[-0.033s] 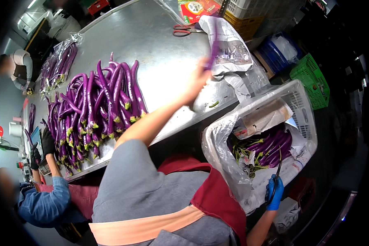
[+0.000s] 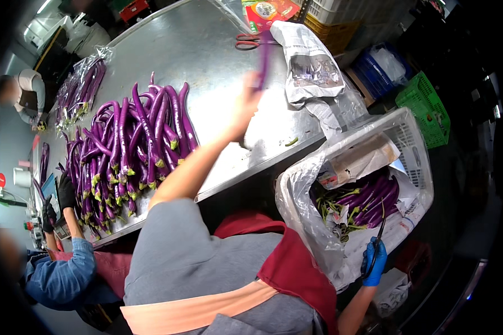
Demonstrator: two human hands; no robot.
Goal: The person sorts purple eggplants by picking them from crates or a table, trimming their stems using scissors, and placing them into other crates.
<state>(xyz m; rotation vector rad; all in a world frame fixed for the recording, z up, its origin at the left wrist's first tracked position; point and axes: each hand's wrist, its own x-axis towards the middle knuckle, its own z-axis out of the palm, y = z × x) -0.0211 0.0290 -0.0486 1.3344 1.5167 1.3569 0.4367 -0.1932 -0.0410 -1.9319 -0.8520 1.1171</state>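
Note:
Above the metal table (image 2: pixel 223 33), my bare left hand (image 2: pixel 247 103), smeared by motion, holds a long purple eggplant (image 2: pixel 265 58) pointing up. A large pile of such eggplants (image 2: pixel 131 139), green caps toward me, lies to its left. My right hand (image 2: pixel 374 259), in a blue glove, is closed around dark scissors (image 2: pixel 380 231) with the blades upward. It is beside a plastic-lined white basket (image 2: pixel 422 151), where more eggplants (image 2: pixel 377 204) with green stems lie on newspaper.
Red-handled scissors (image 2: pixel 247 42) and newspaper (image 2: pixel 313 61) lie at the table's far right. A green stem piece (image 2: pixel 292 142) is near the edge. Bagged eggplants (image 2: pixel 84 86) are at far left. A co-worker's black-gloved hand (image 2: pixel 66 192) is left of the pile. A green crate (image 2: pixel 425 109) stands right.
My left hand and the eggplant in it have moved left, away from the newspaper and toward the pile. My right hand with the scissors has stayed in place.

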